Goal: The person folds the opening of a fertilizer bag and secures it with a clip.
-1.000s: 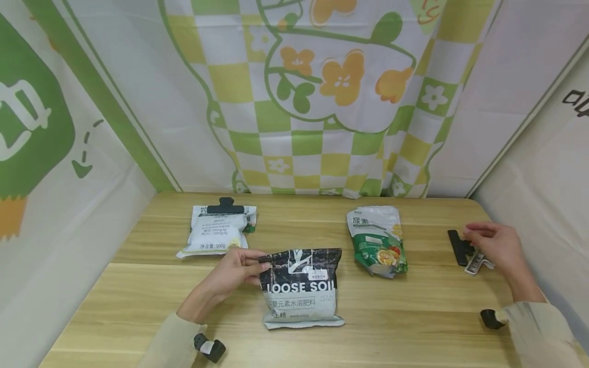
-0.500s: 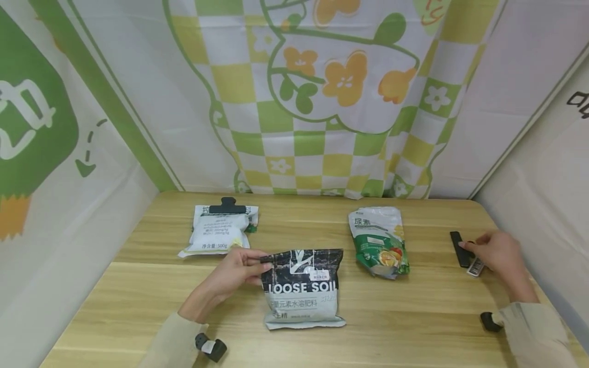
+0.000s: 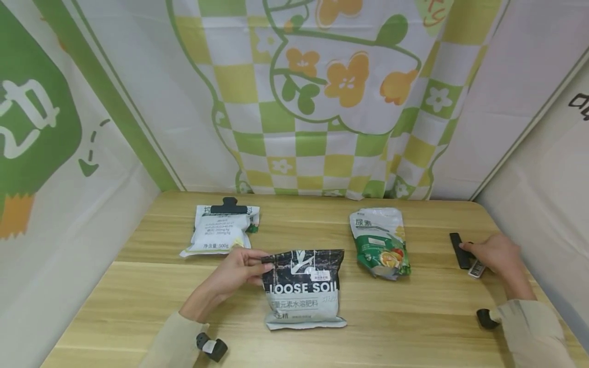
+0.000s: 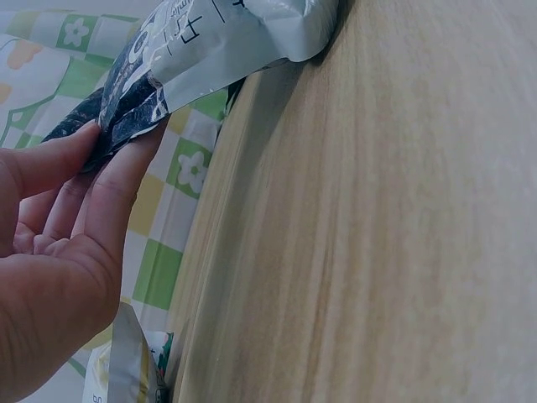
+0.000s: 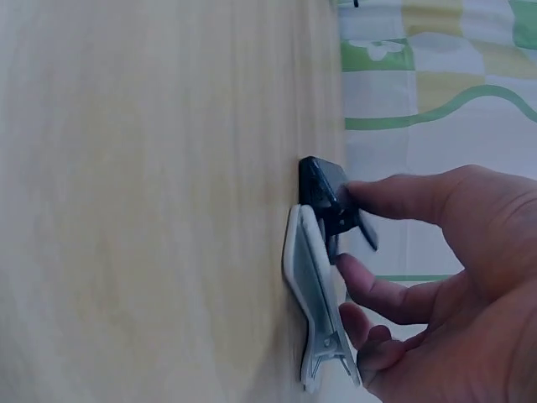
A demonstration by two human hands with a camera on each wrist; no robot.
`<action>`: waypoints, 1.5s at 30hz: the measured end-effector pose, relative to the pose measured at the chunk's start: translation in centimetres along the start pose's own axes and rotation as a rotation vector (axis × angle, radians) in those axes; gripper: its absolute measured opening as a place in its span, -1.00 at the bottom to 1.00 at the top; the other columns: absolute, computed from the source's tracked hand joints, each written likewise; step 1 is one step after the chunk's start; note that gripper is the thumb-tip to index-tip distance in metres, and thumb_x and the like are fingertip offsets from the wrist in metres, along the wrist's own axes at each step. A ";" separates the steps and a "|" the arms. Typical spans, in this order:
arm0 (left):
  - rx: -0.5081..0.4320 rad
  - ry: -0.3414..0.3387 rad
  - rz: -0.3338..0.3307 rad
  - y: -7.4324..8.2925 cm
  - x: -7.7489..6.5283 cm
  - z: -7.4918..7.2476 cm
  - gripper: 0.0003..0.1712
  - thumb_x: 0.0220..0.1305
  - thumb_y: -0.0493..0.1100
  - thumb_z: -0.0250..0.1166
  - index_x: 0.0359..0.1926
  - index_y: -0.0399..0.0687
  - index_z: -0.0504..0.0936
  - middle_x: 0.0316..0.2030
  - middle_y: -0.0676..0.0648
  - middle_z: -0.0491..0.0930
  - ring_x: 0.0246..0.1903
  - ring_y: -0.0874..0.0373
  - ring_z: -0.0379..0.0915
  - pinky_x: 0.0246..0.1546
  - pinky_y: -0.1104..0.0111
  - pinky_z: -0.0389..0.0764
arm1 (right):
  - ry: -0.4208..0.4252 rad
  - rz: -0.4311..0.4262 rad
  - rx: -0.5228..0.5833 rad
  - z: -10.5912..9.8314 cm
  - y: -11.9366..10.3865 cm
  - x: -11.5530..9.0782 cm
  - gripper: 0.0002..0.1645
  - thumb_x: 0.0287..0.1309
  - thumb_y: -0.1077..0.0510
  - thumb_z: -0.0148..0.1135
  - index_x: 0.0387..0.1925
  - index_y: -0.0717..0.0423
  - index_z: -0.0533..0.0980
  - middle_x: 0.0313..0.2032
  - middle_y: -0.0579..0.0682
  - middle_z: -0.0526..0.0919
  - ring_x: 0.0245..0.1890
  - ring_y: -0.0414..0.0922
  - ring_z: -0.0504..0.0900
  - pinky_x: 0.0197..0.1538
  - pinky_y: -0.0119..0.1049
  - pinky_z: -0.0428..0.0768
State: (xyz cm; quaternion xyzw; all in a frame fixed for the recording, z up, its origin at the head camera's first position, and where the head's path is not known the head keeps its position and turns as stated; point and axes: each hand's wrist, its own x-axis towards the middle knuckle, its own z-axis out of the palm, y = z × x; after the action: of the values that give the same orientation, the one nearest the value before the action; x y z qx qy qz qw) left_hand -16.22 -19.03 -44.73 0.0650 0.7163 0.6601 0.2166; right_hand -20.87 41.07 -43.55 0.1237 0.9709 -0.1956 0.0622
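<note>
Soil bag (image 3: 303, 301), near centre: left hand (image 3: 236, 268) pinching its top left corner. Black clip (image 3: 461, 257), right side, beside white clip (image 5: 312, 281): right hand (image 3: 496, 254) has lowered, touching it, apparently taking hold; whether pinched, cannot tell.

Soft, even light covers the tabletop (image 3: 405, 332) in the head view; both wrist views run dimmer and bluish.
Near the bag (image 4: 243, 46) gripped by the left hand (image 4: 63, 290), a shadow crosses the tabletop; beside the right hand (image 5: 478, 277), wood grain blurs.
</note>
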 end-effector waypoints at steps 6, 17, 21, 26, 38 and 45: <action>-0.001 -0.005 -0.002 -0.1 0.0 0.0 -0.59 0.43 -0.37 0.28 0.22 -0.51 0.58 0.02 -0.35 0.77 -0.22 0.15 0.82 -0.12 0.31 0.84 | -0.074 0.019 0.180 0.2 -0.1 0.5 -0.29 0.39 -0.24 0.22 -0.83 -0.15 0.21 -0.74 -0.24 0.21 -0.61 -0.17 0.30 -0.39 -0.34 0.41; -0.013 -0.008 0.008 -0.1 0.1 0.0 -0.58 0.44 -0.36 0.28 0.23 -0.51 0.56 0.04 -0.36 0.76 -0.21 0.14 0.82 -0.10 0.29 0.84 | -0.079 -0.085 0.187 -1.2 -2.0 0.6 -0.27 0.48 -0.19 0.16 0.12 0.49 0.56 -0.39 -0.03 0.71 -0.31 -0.19 0.55 -0.16 -0.34 0.49; -0.024 -0.014 0.016 -0.1 0.1 -0.1 -0.58 0.43 -0.36 0.28 0.23 -0.51 0.56 0.04 -0.34 0.76 -0.19 0.13 0.82 -0.08 0.28 0.84 | -0.127 -0.111 0.202 -1.7 -3.0 0.7 -0.14 0.51 -0.18 0.14 0.37 0.55 0.37 -0.20 0.11 0.76 -0.25 -0.19 0.59 -0.16 -0.36 0.55; -0.018 -0.013 0.013 -0.1 0.0 -0.1 -0.57 0.43 -0.36 0.29 0.24 -0.50 0.55 0.03 -0.33 0.77 -0.19 0.14 0.81 -0.06 0.26 0.84 | -0.137 -0.148 0.204 -2.0 -4.3 0.4 -0.08 0.49 -0.22 0.16 0.38 0.56 0.33 0.06 0.43 0.67 -0.05 0.11 0.70 -0.16 -0.27 0.70; 0.005 -0.012 -0.003 0.0 0.1 0.1 -0.61 0.46 -0.32 0.28 0.21 -0.44 0.57 0.03 -0.29 0.78 -0.19 0.16 0.80 -0.08 0.29 0.85 | -0.154 -0.238 0.127 -2.5 -7.0 0.0 -0.15 0.46 -0.19 0.24 0.38 0.46 0.38 0.30 0.55 0.47 0.21 0.46 0.52 0.05 0.11 0.71; 0.022 -0.009 -0.006 -0.1 0.0 0.1 -0.61 0.45 -0.30 0.29 0.21 -0.41 0.58 -0.01 -0.26 0.81 -0.22 0.15 0.80 -0.11 0.30 0.85 | -0.163 -0.282 0.140 -2.4 -8.8 -0.1 -0.15 0.42 -0.19 0.30 0.37 0.43 0.41 0.26 0.50 0.54 0.14 0.35 0.61 -0.07 -0.13 0.74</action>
State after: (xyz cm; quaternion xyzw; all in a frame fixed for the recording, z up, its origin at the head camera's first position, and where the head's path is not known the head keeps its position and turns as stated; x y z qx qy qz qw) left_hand -16.20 -18.96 -44.80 0.0683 0.7225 0.6515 0.2211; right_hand -23.26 34.12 -38.15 -0.0259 0.9544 -0.2788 0.1037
